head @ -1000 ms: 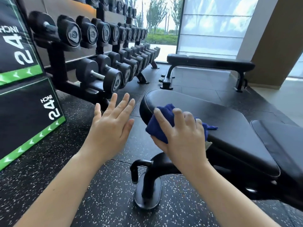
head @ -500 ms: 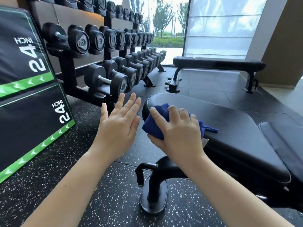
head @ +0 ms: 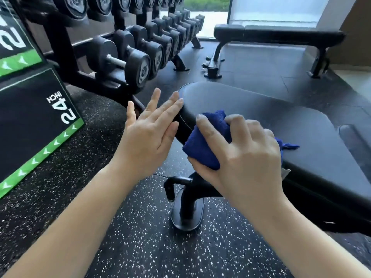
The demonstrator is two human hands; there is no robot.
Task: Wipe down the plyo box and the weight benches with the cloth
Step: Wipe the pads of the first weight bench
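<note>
A black padded weight bench (head: 261, 113) runs from the centre to the right, on a black post with a round foot (head: 187, 215). My right hand (head: 245, 157) is shut on a bunched blue cloth (head: 204, 149), pressed against the near-left edge of the bench pad. My left hand (head: 148, 133) is open with fingers straight, its fingertips at the rounded end of the pad. A second black flat bench (head: 281, 35) stands at the back by the window. Black plyo boxes (head: 36, 125) with green stripes and "24 INCH" lettering are stacked at the left.
A dumbbell rack (head: 128, 51) with several black dumbbells runs along the left wall toward the window. The floor (head: 140, 247) is black speckled rubber. A wall corner (head: 353, 27) rises at the back right.
The view has tilted down and closed in on the bench. My right hand has slid the cloth toward the pad's near edge. My left hand has come up to the pad's end.
</note>
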